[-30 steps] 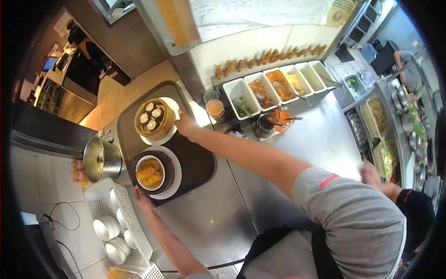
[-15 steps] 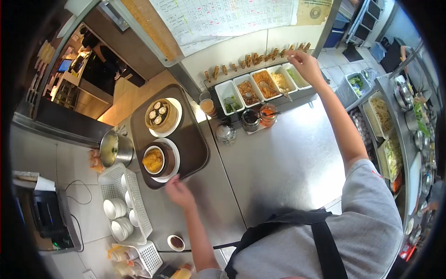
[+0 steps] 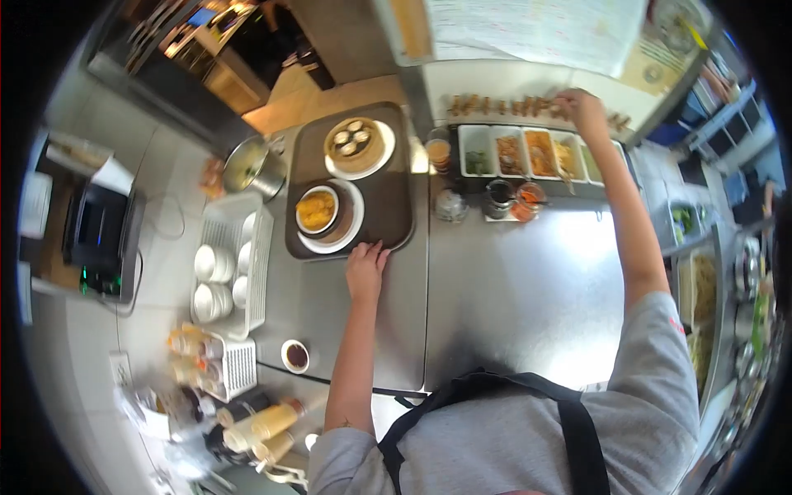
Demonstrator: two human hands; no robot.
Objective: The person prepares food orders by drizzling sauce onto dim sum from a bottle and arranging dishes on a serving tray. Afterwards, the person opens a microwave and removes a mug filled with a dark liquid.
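My left hand [image 3: 368, 264] touches the near rim of a brown tray [image 3: 388, 219], its fingers stretched over the edge. On the tray a bamboo steamer [image 3: 381, 152] with dumplings stands on a white plate [image 3: 375, 170]. Nearer to me, a white-lined pot of yellow-orange food [image 3: 316, 210] sits on another white plate [image 3: 351, 233]. My right hand [image 3: 582, 109] reaches to the row of wooden clothespins [image 3: 516, 107] along the wall, fingers pinched at one of them. The pinched clothespin is mostly hidden by the fingers.
White tubs of toppings [image 3: 511, 172] line the counter's back. Beside them stand a dark sauce jar [image 3: 499, 195], a red sauce jar [image 3: 529, 200] and a glass jar [image 3: 450, 205]. At left are a bowl basket [image 3: 257, 289], a metal pot [image 3: 271, 173] and a sauce dish [image 3: 295, 356].
My view has swung left. My left hand has moved from beside the lower plate to the tray's near rim. My right hand has moved in among the clothespins.
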